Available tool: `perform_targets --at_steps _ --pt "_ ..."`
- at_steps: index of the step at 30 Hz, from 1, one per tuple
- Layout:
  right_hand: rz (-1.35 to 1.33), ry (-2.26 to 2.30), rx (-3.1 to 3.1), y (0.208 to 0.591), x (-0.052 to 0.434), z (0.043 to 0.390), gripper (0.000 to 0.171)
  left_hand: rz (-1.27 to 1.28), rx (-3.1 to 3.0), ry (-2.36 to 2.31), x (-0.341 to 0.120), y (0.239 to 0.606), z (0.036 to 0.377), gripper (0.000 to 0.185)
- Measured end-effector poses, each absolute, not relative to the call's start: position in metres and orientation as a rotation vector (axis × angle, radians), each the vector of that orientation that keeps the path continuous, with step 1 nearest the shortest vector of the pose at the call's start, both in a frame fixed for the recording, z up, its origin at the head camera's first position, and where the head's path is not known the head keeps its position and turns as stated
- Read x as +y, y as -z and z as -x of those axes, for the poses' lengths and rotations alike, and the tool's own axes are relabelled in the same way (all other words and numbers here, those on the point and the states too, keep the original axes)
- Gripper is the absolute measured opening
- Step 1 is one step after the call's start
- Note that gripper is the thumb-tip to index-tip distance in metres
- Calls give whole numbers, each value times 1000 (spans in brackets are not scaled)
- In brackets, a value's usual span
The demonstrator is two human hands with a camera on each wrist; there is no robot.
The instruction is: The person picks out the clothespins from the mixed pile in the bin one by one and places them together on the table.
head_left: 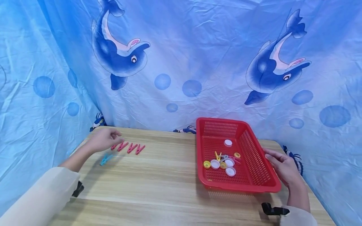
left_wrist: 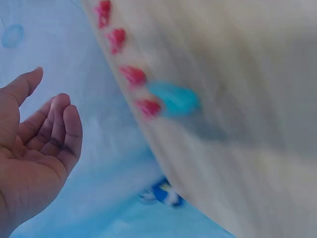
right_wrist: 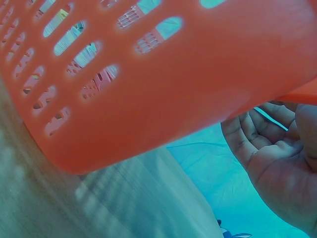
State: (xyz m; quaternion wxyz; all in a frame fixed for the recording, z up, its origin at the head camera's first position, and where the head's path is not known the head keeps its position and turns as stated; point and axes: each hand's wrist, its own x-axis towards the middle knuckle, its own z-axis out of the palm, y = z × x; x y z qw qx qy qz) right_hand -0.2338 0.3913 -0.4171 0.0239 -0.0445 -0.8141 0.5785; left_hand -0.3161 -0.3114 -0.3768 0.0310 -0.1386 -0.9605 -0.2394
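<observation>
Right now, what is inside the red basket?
The red basket holds a few white caps, some yellow caps and a small tangle of clothespins, one of them yellow. Whether anything lies under that tangle cannot be seen.

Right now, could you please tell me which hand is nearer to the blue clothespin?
Left. The left hand hovers just above the blue clothespin; the right hand is across the table, beside the red basket.

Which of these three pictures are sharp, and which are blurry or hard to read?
Head view: sharp and evenly lit, with soft shadows under the red basket. Left wrist view: blurred, so the pink pegs and the blue peg are smears, though the left hand is clearer. Right wrist view: the basket wall fills the frame up close, soft; table below blurred.
</observation>
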Motion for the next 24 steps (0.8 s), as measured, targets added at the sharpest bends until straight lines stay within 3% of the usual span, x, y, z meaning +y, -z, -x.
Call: perform_targets --at_steps 11,24 --pt "112 -1771 -2516 419 392 234 60 730 -2891 841 -209 354 343 37" --pt "94 -1720 -2530 419 393 233 63 1062 -2747 731 -104 360 357 28"
